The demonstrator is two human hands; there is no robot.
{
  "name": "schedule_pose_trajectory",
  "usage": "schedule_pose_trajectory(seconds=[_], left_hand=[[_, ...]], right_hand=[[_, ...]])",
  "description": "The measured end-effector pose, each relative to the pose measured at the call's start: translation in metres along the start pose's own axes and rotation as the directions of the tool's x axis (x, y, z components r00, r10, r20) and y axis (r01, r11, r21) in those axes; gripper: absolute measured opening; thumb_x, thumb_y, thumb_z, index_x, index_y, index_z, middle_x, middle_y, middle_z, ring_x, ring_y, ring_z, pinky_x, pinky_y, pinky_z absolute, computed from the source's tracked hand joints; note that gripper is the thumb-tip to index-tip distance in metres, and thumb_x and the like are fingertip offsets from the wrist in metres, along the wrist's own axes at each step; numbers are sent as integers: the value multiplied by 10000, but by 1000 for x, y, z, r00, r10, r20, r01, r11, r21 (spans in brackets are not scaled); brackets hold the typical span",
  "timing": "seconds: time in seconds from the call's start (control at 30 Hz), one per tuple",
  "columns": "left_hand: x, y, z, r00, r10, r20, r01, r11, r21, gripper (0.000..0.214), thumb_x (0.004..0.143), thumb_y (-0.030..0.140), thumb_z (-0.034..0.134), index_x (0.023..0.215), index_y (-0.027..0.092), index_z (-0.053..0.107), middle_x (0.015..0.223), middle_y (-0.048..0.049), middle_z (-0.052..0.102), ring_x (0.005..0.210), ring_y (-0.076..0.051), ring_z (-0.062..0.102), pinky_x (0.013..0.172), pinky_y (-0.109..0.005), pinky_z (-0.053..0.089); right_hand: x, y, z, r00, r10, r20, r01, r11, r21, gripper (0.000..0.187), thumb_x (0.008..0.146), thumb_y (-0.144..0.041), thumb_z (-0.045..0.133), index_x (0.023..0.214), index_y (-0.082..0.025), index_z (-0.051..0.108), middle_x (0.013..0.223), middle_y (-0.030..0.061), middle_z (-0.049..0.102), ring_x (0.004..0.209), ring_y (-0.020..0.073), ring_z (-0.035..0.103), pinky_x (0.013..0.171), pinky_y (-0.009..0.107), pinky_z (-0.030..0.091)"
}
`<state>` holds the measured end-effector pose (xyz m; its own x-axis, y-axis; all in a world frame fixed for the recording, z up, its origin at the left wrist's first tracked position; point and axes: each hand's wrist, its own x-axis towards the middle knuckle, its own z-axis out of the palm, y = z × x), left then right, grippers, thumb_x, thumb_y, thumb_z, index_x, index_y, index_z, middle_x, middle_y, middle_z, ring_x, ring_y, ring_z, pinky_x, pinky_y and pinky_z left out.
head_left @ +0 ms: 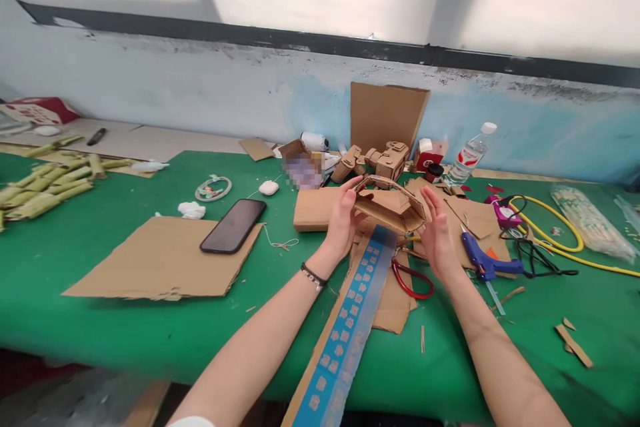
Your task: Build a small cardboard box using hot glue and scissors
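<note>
Both of my hands hold up a small folded cardboard model (pixel 393 205) above the green table (pixel 125 327). My left hand (pixel 344 217) grips its left end, fingers curled over the top edge. My right hand (pixel 436 233) presses against its right side with the fingers closed on it. Below them lies a long cardboard strip with blue patterned tape (pixel 350 327) and red-handled scissors (pixel 413 280). A blue glue gun (pixel 480 260) rests just right of my right hand.
A black phone (pixel 233 225) lies on a flat cardboard sheet (pixel 160 260) at the left. Finished cardboard pieces (pixel 385 160), a water bottle (pixel 467 155) and an upright cardboard sheet (pixel 387 113) stand at the back. Yellow and black cables (pixel 550 233) and a packet of sticks (pixel 590 220) lie right; green-yellow rolls (pixel 45 183) far left.
</note>
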<state>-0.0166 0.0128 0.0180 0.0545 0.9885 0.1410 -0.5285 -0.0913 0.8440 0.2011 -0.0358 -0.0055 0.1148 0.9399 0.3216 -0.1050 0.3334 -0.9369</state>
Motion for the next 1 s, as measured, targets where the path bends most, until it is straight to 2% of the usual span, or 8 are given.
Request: schedule_pose_trajectory(seconds=[0.13,0.27,0.43,0.57,0.7,0.77,0.9,1.0], left_hand=[[4,1,-4,1000,0,-5,0,1000,26,661,922,782,811,1389,320,731,1539,-73,749,1319,-300,771,899,-324,629],[4,-1,-7,998,52,27,-55,988,145,671,949,789,776,1406,300,727,1514,-104,754,1351,-326,744,998,-406,647],[-7,-3,-6,929,232,288,-339,847,409,646,921,680,876,1402,263,765,1657,-169,618,1626,-406,542,1240,-510,572],[-15,-4,-2,902,255,349,-393,820,416,591,955,623,865,1441,304,761,1707,-165,553,1737,-411,397,1275,-525,548],[-15,-4,0,905,288,314,-391,854,343,655,942,674,859,1463,295,741,1727,-167,543,1704,-405,456,1282,-502,540],[-14,-3,0,900,302,315,-404,849,341,663,929,663,880,1460,292,740,1725,-169,536,1695,-401,469,1281,-490,540],[-14,1,2,902,376,210,-429,835,345,621,944,668,868,1424,294,747,1702,-160,540,1673,-404,491,1305,-496,520],[-16,4,5,906,405,121,-421,835,355,628,958,715,831,1413,292,733,1686,-160,550,1673,-401,481,1307,-501,520]], right_hand=[[1,0,0,998,64,-22,-64,998,29,768,1063,-902,483,1678,-453,577,1918,23,407,1796,377,359,1382,648,438],[1,0,-1,1000,20,-5,-21,999,-39,778,1087,-888,438,1704,-429,554,1912,34,419,1783,364,388,1423,633,387],[0,-6,-6,987,-137,83,157,933,-323,722,1065,-781,661,1665,-382,625,1893,55,448,1784,363,377,1454,610,352],[-1,-12,-7,978,-164,132,202,908,-366,690,1075,-722,689,1660,-358,647,1826,83,549,1713,362,503,1404,587,454],[1,-11,-5,976,-182,121,218,864,-454,648,1060,-664,733,1621,-344,690,1747,82,646,1667,353,568,1437,591,410],[3,-10,-4,985,-158,67,171,884,-435,642,1071,-631,721,1640,-337,670,1735,93,660,1660,340,581,1425,589,428],[6,-9,-5,997,38,-73,-55,967,-250,918,990,-663,803,1788,-353,472,1722,112,671,1626,348,627,1298,576,587],[6,-11,-3,959,268,-95,-278,953,-121,873,903,-686,871,1658,-316,636,1569,120,784,1387,409,803,1029,576,752]])
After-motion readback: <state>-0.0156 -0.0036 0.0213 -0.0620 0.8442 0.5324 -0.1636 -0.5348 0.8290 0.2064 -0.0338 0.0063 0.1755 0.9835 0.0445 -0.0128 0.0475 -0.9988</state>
